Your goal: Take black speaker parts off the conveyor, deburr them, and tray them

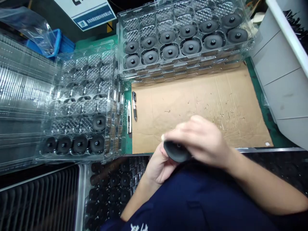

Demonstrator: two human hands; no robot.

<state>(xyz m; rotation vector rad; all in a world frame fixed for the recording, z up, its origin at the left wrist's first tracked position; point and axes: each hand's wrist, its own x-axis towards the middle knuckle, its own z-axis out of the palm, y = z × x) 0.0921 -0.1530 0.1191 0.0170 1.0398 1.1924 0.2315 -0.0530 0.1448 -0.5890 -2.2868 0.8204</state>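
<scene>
A round black part (177, 152) is held close to my body, over the front edge of the cardboard sheet. My left hand (160, 165) grips it from the left and below, with the palm turned up. Over its top and right side lies my right hand (202, 139), slightly blurred, its fingers bent against the part. Similar black parts sit in the clear tray (150, 71) at the back and in the clear tray (72, 154) at the left.
On the cardboard (183, 102) lies a pen (134, 106), with a utility knife (129, 117) beside it. A white bin (286, 77) stands at right, a blue box (64, 45) at back left. More filled trays (113, 189) show below the table edge.
</scene>
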